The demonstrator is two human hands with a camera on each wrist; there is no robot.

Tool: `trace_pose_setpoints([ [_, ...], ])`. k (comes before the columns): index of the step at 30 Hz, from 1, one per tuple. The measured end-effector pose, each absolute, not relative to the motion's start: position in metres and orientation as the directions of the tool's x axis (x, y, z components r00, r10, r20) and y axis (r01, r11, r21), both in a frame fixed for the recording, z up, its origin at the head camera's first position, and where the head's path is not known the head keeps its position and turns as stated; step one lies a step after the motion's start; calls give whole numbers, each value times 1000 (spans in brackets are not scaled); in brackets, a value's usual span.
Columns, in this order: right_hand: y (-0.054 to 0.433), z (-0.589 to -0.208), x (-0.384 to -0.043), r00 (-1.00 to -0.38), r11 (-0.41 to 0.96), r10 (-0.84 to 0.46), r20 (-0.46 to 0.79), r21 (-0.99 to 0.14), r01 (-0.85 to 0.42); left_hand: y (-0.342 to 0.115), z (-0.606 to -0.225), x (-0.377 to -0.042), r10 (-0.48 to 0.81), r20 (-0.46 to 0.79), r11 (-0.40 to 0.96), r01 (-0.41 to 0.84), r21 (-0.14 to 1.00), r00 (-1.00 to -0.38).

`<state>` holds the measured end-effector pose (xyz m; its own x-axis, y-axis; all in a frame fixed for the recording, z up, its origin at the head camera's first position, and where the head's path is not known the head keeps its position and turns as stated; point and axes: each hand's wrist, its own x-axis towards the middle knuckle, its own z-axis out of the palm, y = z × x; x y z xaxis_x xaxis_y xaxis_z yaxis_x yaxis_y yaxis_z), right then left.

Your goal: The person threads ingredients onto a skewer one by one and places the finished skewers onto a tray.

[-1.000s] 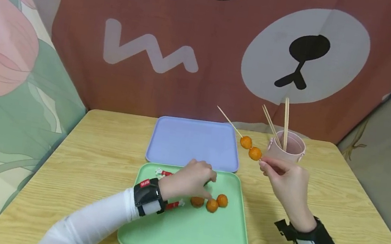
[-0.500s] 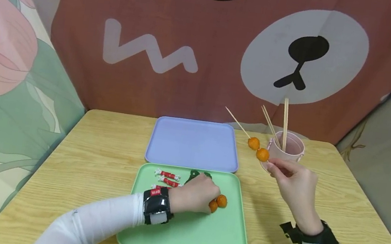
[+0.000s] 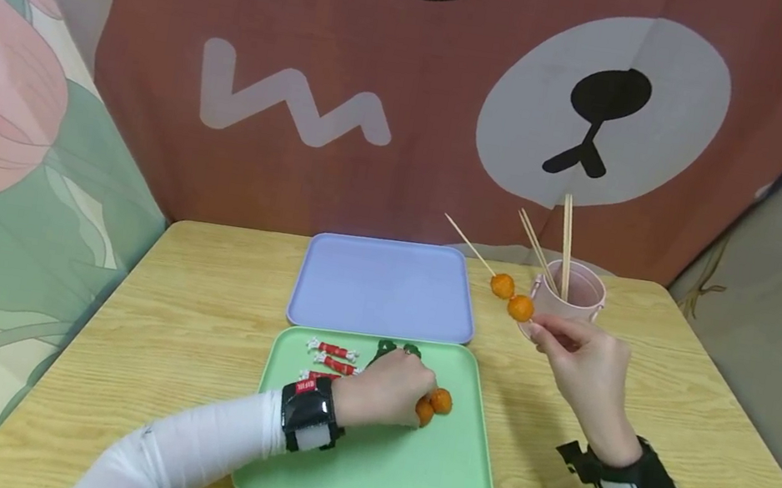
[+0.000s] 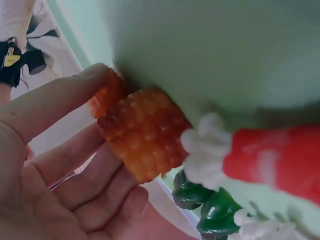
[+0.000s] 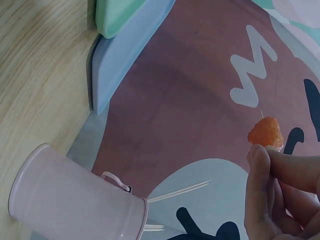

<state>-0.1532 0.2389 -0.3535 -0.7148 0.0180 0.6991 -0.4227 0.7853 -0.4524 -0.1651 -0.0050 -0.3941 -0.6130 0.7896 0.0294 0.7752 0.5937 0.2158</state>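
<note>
My right hand (image 3: pixel 586 373) pinches the lower end of a thin wooden skewer (image 3: pixel 469 243), raised above the table. Two orange balls (image 3: pixel 520 308) are threaded on it near my fingertips. Over the green tray (image 3: pixel 416 484), my left hand (image 3: pixel 386 391) has its thumb and fingers around an orange ball (image 3: pixel 424 413); another orange ball (image 3: pixel 442 401) lies right beside it. In the left wrist view, the thumb tip presses a far orange piece (image 4: pixel 107 95), while a kernel-textured orange-brown piece (image 4: pixel 147 132) sits closer, in front of the fingers.
Red pieces with white twisted ends (image 3: pixel 333 349) lie at the tray's left, near dark green shiny pieces (image 3: pixel 385 348). Behind is a blue-violet tray (image 3: pixel 385 285). A pink bucket (image 3: pixel 574 309) at the back right holds several skewers (image 3: pixel 567 245).
My left hand has lowered and its fingers have closed around an orange ball on the tray. My right hand has shifted slightly right, still holding the skewer.
</note>
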Motion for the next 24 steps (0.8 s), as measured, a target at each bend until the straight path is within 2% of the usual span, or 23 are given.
trace_pose_setpoints([
  [2, 239, -353, -154, -711, 789, 20, 702, -448, -420, -7, -393, -167, 767, 33, 610, 744, 273, -641],
  [6, 238, -352, -156, -700, 786, 19, 714, -443, -431, -13, -387, -174, 694, 36, 625, 626, 466, -719],
  [9, 234, -350, -157, -703, 769, 22, 711, -461, -443, -22, -380, -179, 636, 25, 577, 496, 649, -772],
  [12, 229, -348, -161, -702, 754, 24, 711, -474, -455, -32, -374, -184, 577, 42, 506, 397, 766, -816],
  [17, 221, -344, -166, -699, 719, 19, 715, -496, -487, -50, -369, -193, 492, 79, 373, 292, 881, -867],
  [24, 210, -338, -169, -690, 665, 27, 723, -529, -528, -68, -357, -203, 398, 53, 144, 119, 982, -916],
])
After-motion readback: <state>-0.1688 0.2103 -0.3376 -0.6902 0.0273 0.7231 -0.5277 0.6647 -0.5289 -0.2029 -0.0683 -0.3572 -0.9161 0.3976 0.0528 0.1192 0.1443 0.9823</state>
